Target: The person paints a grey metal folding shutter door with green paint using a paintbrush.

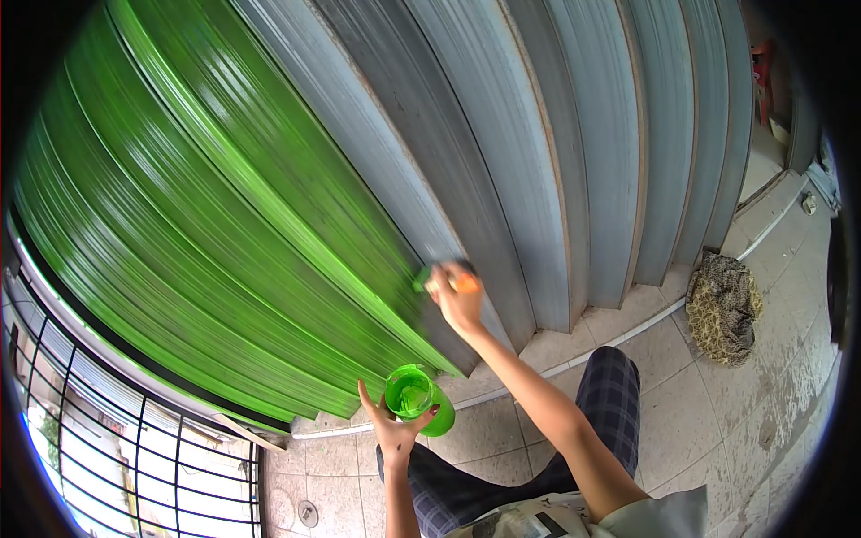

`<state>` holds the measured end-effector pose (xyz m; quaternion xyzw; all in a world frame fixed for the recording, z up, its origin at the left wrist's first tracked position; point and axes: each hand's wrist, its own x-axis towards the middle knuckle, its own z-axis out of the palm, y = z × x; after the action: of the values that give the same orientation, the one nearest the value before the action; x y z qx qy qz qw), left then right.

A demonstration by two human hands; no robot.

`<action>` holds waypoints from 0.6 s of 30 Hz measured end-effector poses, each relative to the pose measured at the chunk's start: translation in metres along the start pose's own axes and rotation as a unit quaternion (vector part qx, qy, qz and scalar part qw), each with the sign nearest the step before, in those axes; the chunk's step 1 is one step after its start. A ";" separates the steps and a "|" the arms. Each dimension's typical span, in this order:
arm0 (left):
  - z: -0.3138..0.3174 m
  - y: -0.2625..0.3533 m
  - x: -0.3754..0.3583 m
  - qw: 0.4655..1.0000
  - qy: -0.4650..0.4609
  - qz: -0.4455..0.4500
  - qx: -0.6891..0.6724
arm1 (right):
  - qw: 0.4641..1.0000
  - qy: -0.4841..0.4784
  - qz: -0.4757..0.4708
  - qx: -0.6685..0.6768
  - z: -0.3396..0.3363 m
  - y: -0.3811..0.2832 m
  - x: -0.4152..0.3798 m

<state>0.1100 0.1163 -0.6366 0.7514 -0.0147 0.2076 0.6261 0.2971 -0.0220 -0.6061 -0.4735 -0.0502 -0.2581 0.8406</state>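
Observation:
My right hand (453, 300) is closed round a paintbrush (465, 283) with an orange handle. Its green-coated bristles touch the folding metal shutter near the border between green paint and grey metal; the brush is slightly blurred. Fresh green (224, 197) covers the shutter's left panels, while the panels to the right are grey (502, 161) with rusty edges. Lower down, my left hand (396, 432) grips a green-smeared paint container (441, 418) with its thumb and fingers around the side. Green paint shows inside its open mouth.
A crumpled patterned cloth (722, 309) lies on the tiled floor (484, 430) at the right. Black window bars (134, 439) stand at lower left. A pale floor track (574, 361) runs along the shutter's base. My bent knees in plaid trousers (610, 394) are close below.

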 end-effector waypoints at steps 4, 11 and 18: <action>-0.002 -0.002 0.000 1.000 -0.008 0.004 -0.007 | 0.991 -0.023 -0.108 0.072 0.080 -0.100 0.059; -0.005 -0.003 -0.002 1.000 -0.005 0.002 -0.009 | 0.979 -0.060 -0.170 0.095 0.083 -0.082 0.068; -0.012 0.000 -0.001 1.000 0.003 -0.004 -0.015 | 0.993 0.006 0.042 -0.106 -0.019 0.015 -0.014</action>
<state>0.1059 0.1271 -0.6351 0.7416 -0.0130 0.2074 0.6379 0.2897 -0.0262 -0.6330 -0.5603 0.0024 -0.2297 0.7958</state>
